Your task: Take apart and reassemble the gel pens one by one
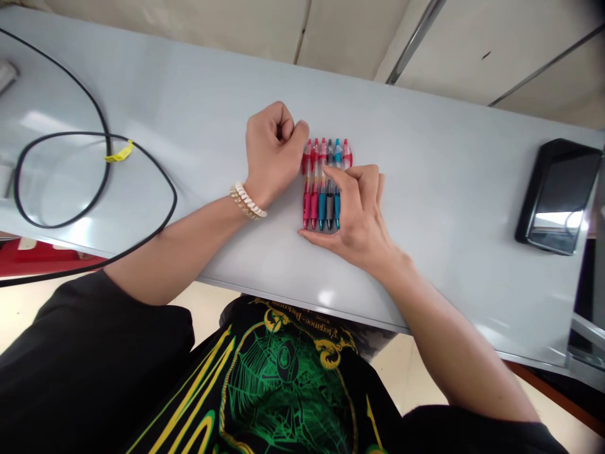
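Several click pens lie side by side in a tight row on the pale table, clips toward the far edge and tips toward me. Their grips are pink, blue and grey. My left hand, with beaded bands at the wrist, is curled closed at the left side of the row, by the upper ends; nothing shows inside it. At the right, my right hand is spread over the row's right side, its thumb stretched below the tips and its index finger bent above the pens. It covers part of the rightmost pens.
A black cable with a yellow tag loops over the table's left side and passes by my left forearm. A black device with a glossy screen lies at the right end. Behind the table stands a pale panelled wall.
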A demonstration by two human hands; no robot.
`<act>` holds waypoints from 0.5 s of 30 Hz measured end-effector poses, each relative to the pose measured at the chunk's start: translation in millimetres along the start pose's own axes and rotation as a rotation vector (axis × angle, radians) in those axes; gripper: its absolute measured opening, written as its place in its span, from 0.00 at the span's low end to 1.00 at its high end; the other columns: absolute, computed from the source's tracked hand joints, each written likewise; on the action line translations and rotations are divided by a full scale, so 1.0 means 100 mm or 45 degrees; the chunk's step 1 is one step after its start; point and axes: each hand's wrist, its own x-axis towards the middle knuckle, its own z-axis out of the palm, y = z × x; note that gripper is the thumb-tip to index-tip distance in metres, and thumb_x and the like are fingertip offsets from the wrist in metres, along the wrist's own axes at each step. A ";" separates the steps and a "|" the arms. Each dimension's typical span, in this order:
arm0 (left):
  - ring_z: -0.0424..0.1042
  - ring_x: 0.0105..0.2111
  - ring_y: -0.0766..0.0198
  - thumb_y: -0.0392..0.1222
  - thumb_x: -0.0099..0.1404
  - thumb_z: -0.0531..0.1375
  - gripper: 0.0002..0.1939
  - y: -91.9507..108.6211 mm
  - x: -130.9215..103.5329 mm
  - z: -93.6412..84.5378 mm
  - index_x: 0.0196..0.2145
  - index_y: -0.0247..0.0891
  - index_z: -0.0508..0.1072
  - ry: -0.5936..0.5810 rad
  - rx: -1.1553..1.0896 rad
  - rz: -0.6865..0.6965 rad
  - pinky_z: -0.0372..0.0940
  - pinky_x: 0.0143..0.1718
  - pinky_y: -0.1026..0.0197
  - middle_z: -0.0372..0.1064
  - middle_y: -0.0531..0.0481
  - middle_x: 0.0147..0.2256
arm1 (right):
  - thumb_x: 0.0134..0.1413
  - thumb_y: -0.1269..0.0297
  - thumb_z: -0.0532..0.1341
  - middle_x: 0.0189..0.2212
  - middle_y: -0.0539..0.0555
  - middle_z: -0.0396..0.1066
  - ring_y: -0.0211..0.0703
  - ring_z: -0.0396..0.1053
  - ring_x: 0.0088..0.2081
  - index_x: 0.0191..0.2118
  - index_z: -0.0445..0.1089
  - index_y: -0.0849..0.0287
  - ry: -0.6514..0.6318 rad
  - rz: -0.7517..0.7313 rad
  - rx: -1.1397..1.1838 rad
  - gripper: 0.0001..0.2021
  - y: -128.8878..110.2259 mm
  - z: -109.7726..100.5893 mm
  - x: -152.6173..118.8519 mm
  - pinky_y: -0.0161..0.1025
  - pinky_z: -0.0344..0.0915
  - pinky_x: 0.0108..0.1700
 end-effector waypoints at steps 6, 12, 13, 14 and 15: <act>0.41 0.24 0.60 0.37 0.57 0.65 0.26 0.01 -0.01 0.01 0.19 0.48 0.47 0.003 -0.004 0.003 0.49 0.27 0.52 0.41 0.54 0.21 | 0.57 0.50 0.72 0.61 0.69 0.57 0.77 0.59 0.64 0.75 0.45 0.53 -0.033 0.013 0.051 0.49 0.03 0.01 0.00 0.82 0.57 0.67; 0.42 0.25 0.62 0.34 0.57 0.65 0.27 -0.01 0.00 0.00 0.19 0.46 0.48 -0.009 0.019 -0.012 0.47 0.28 0.53 0.41 0.54 0.21 | 0.58 0.51 0.71 0.60 0.68 0.57 0.78 0.59 0.65 0.75 0.43 0.51 -0.019 -0.012 0.048 0.49 0.05 0.02 0.00 0.84 0.56 0.66; 0.42 0.25 0.62 0.36 0.58 0.66 0.28 -0.02 0.00 0.00 0.20 0.46 0.47 -0.022 0.025 -0.015 0.47 0.28 0.53 0.41 0.54 0.21 | 0.58 0.51 0.71 0.60 0.68 0.57 0.78 0.58 0.65 0.76 0.42 0.51 -0.022 -0.012 0.045 0.49 0.05 0.02 0.00 0.84 0.56 0.66; 0.42 0.25 0.61 0.38 0.58 0.67 0.28 -0.03 0.00 0.00 0.20 0.46 0.47 -0.035 0.033 -0.019 0.48 0.28 0.53 0.41 0.54 0.22 | 0.58 0.51 0.71 0.61 0.68 0.57 0.78 0.58 0.65 0.76 0.42 0.51 -0.029 -0.012 0.046 0.49 0.05 0.02 0.00 0.84 0.56 0.66; 0.43 0.25 0.61 0.39 0.59 0.68 0.29 -0.04 0.00 0.00 0.20 0.46 0.47 -0.044 0.039 -0.024 0.48 0.29 0.53 0.41 0.54 0.22 | 0.58 0.52 0.71 0.61 0.69 0.57 0.78 0.58 0.66 0.76 0.42 0.52 -0.037 -0.013 0.049 0.50 0.05 0.01 0.00 0.83 0.56 0.67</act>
